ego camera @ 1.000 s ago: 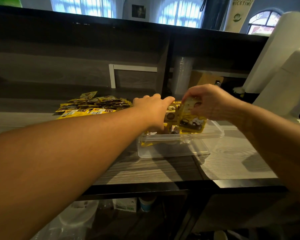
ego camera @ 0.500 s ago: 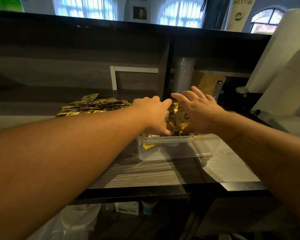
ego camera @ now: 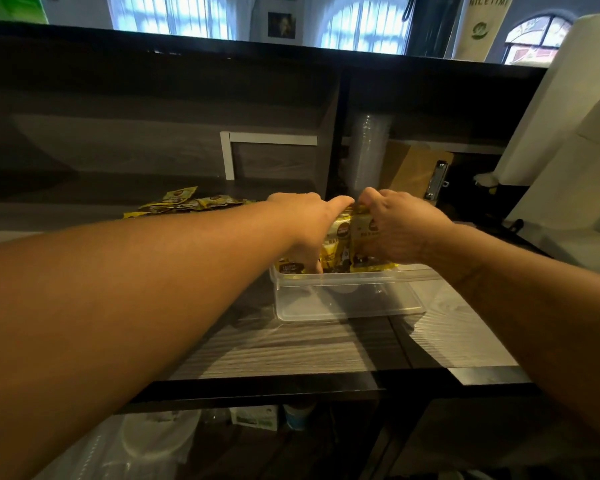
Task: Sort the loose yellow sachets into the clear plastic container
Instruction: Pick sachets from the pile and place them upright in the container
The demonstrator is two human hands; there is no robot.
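Observation:
A clear plastic container (ego camera: 347, 299) sits on the grey wood counter, its far end packed with upright yellow sachets (ego camera: 340, 237). My left hand (ego camera: 305, 220) curls over the left side of that stack, fingers reaching down into the container. My right hand (ego camera: 399, 223) grips the right side of the stack, fingers curled round the tops of the sachets. Both hands squeeze the stack between them. A loose pile of yellow sachets (ego camera: 187, 202) lies on the counter to the left, behind my left forearm.
A stack of clear cups (ego camera: 369, 150) and a brown clipboard (ego camera: 420, 171) stand just behind the container. A white machine (ego camera: 568, 150) fills the right side. A shelf wall rises at the back. Boxes and tubs sit under the counter's front edge (ego camera: 291, 386).
My right hand, which held a sachet above the container a second ago, has lowered it into the stack and curled its fingers round the tops. My left hand stayed on the stack.

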